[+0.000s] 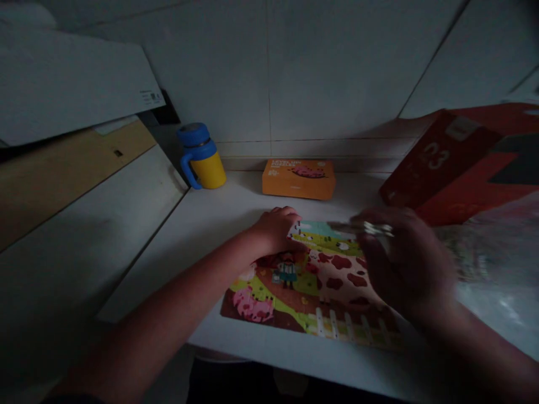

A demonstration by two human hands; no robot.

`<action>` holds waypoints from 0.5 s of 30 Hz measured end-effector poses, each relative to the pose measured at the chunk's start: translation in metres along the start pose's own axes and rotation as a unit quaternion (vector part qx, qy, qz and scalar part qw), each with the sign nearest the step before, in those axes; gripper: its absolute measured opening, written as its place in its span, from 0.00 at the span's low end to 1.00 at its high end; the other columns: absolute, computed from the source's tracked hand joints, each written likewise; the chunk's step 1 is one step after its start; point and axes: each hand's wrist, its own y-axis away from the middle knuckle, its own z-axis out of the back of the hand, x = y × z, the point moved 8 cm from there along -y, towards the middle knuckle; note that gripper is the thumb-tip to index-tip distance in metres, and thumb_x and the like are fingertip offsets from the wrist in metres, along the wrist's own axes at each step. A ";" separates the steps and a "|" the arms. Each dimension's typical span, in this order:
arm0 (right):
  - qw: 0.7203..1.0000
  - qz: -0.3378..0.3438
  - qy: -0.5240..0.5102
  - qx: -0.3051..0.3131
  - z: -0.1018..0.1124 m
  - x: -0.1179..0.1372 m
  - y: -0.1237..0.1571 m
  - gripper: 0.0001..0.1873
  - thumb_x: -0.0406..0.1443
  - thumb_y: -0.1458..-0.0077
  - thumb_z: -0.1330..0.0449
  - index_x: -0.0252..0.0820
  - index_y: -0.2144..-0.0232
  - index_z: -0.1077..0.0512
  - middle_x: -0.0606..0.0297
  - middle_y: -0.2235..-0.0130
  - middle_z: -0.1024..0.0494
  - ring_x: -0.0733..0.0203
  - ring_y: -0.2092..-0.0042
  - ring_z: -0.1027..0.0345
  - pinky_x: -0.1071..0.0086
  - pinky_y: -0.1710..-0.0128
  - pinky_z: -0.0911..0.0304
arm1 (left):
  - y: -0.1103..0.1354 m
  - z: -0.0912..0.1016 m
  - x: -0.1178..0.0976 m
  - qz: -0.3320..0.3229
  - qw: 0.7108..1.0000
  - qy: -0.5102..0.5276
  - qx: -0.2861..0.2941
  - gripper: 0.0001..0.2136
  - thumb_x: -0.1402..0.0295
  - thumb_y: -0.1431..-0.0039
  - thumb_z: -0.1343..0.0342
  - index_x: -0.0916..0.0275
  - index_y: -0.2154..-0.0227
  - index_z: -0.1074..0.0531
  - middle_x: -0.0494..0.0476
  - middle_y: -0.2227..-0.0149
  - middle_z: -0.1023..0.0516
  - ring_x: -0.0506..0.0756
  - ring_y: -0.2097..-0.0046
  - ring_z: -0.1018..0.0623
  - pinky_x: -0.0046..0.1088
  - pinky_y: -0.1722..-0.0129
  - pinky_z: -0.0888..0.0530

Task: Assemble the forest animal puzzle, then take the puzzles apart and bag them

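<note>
A jigsaw puzzle [269, 297] with a farm picture lies flat on the white table: a spotted cow, a pink pig, a farmer and a white fence show on it. My left hand [275, 230] rests at its upper left edge, fingers spread on the table and puzzle and holding nothing. Over the right part of the puzzle is my right hand [408, 261], blurred by motion, its fingers pinched on a small, thin puzzle piece [378, 229]. That hand hides the puzzle's upper right area.
An orange puzzle box [298, 179] stands at the back against the tiled wall. Left of it is a blue and yellow mug [206, 160] with a lid. A red box [438, 163] and clear plastic wrapping [501, 264] are at right. Stacked white boxes [76, 84] fill the left.
</note>
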 end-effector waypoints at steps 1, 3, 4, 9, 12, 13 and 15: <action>1.000 -0.010 0.004 -0.011 -0.004 -0.003 -0.005 0.20 0.53 0.34 0.39 0.44 0.53 0.26 0.55 0.58 0.19 0.49 0.57 0.25 0.60 0.60 0.28 | -0.003 0.002 -0.001 0.003 1.000 -0.003 0.002 0.30 0.49 0.49 0.29 0.58 0.45 0.24 0.64 0.43 0.24 0.67 0.42 0.25 0.44 0.41 0.28; 0.999 -0.029 0.012 -0.027 -0.017 -0.012 -0.018 0.20 0.53 0.32 0.44 0.45 0.54 0.28 0.58 0.62 0.19 0.51 0.61 0.26 0.61 0.62 0.31 | -0.009 0.004 -0.003 0.015 1.000 -0.006 -0.003 0.24 0.53 0.47 0.30 0.57 0.50 0.21 0.63 0.47 0.22 0.66 0.45 0.23 0.42 0.44 0.26; 0.999 -0.036 0.016 -0.022 -0.025 -0.018 -0.025 0.19 0.53 0.32 0.45 0.45 0.55 0.29 0.59 0.62 0.20 0.53 0.62 0.27 0.62 0.62 0.32 | -0.011 0.004 -0.004 0.020 1.000 -0.007 -0.011 0.21 0.55 0.46 0.30 0.57 0.51 0.21 0.63 0.48 0.22 0.65 0.46 0.23 0.41 0.44 0.26; 0.993 -0.107 0.041 0.011 -0.048 -0.052 -0.041 0.20 0.53 0.33 0.48 0.44 0.62 0.30 0.61 0.65 0.22 0.55 0.64 0.29 0.65 0.66 0.38 | -0.018 0.001 -0.001 0.041 0.998 -0.011 -0.047 0.23 0.58 0.53 0.27 0.58 0.53 0.21 0.63 0.48 0.24 0.66 0.47 0.23 0.44 0.45 0.25; 0.991 -0.134 0.018 0.006 -0.046 -0.060 -0.040 0.21 0.54 0.34 0.48 0.44 0.62 0.30 0.64 0.67 0.23 0.57 0.66 0.30 0.67 0.68 0.39 | -0.021 -0.002 0.007 0.063 0.996 0.004 -0.056 0.24 0.59 0.57 0.24 0.57 0.55 0.22 0.62 0.47 0.25 0.66 0.47 0.23 0.44 0.47 0.24; 0.990 -0.140 0.000 0.005 -0.045 -0.061 -0.040 0.22 0.55 0.35 0.47 0.44 0.62 0.30 0.65 0.67 0.23 0.57 0.66 0.31 0.67 0.69 0.39 | -0.022 -0.002 0.008 0.067 0.996 0.014 -0.062 0.24 0.61 0.58 0.24 0.57 0.56 0.22 0.61 0.48 0.24 0.66 0.47 0.23 0.44 0.48 0.24; 0.987 -0.153 -0.037 0.004 -0.046 -0.063 -0.039 0.22 0.56 0.36 0.46 0.44 0.61 0.29 0.65 0.66 0.23 0.57 0.65 0.30 0.68 0.68 0.37 | -0.022 -0.001 0.008 0.071 0.993 0.042 -0.078 0.23 0.65 0.58 0.24 0.58 0.57 0.24 0.60 0.51 0.23 0.64 0.50 0.23 0.41 0.51 0.24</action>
